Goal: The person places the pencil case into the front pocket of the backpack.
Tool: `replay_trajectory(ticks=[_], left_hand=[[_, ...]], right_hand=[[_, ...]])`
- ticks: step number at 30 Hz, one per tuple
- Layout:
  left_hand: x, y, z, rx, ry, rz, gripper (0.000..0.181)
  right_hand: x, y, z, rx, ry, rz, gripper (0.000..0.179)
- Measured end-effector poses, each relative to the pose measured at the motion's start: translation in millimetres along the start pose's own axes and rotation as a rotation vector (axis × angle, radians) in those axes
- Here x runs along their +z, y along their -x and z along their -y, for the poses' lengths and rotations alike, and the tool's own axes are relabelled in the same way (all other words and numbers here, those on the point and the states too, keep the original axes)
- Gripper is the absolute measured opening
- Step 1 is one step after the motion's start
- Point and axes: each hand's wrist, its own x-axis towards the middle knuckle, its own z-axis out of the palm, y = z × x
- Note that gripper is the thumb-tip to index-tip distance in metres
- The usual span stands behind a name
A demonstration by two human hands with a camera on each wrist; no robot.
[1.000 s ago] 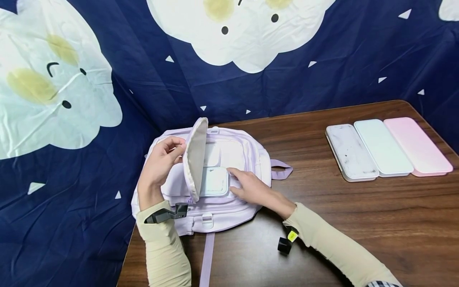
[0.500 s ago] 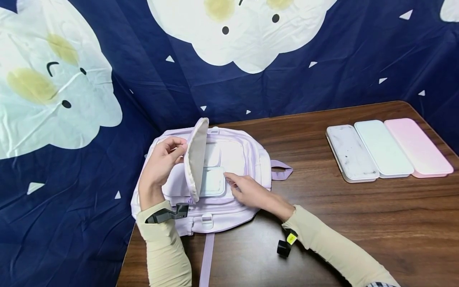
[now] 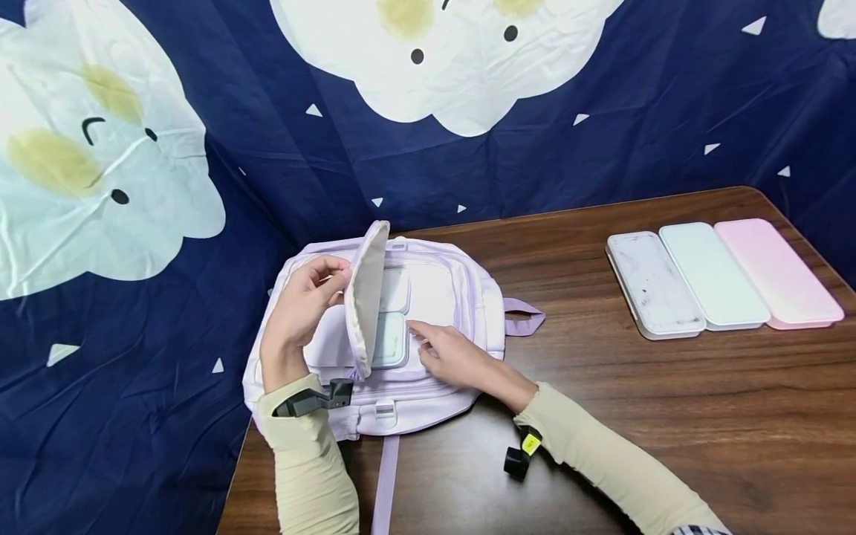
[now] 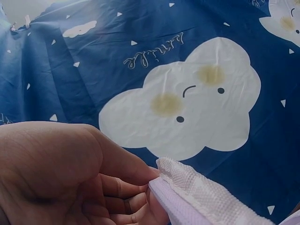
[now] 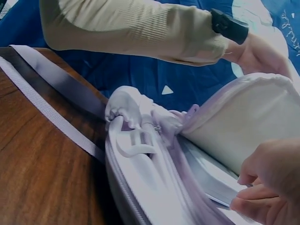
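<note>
A pale lilac backpack lies flat on the table with its front pocket unzipped. My left hand pinches the edge of the pocket flap between thumb and fingers and holds it raised. In the left wrist view the flap's edge sits at the thumb tip. A pale blue-white flat case lies partly inside the pocket, its left part hidden behind the flap. My right hand has its extended fingertips at the right edge of this case. Above it in the pocket lies another whitish case.
Three long flat cases lie side by side at the table's right: a smudged grey-white one, a mint one and a pink one. A lilac strap trails toward the front edge. A cloud-print blue curtain stands behind.
My right hand has moved left, and the pale blue-white case has slid left with it, further behind the flap. The left hand keeps the flap raised in nearly the same place.
</note>
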Motion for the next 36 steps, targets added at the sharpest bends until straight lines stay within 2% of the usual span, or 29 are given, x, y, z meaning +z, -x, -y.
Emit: replay_trajectory(ticks=[8, 18, 28, 32, 36], left_hand=[[-3.7, 0.3, -0.7, 0.013, 0.017, 0.005, 0.006], [-9.8, 4.4, -0.3, -0.002, 0.018, -0.037, 0.007], [-17.0, 8.3, 4.4, 0.037, 0.081, -0.052, 0.006], [-18.7, 10.2, 4.8, 0.021, 0.081, -0.062, 0.007], [-20.4, 12.2, 5.2, -0.007, 0.062, -0.067, 0.006]], right_hand=[[-19, 0.1, -7, 0.034, -0.07, -0.061, 0.045], [-37, 7.2, -20, -0.012, -0.114, -0.2, 0.042], [-55, 24.5, -34, 0.035, -0.095, -0.269, 0.04], [-61, 32.0, -41, 0.04, -0.103, -0.296, 0.041], [-69, 39.1, -47, 0.052, -0.063, -0.325, 0.042]])
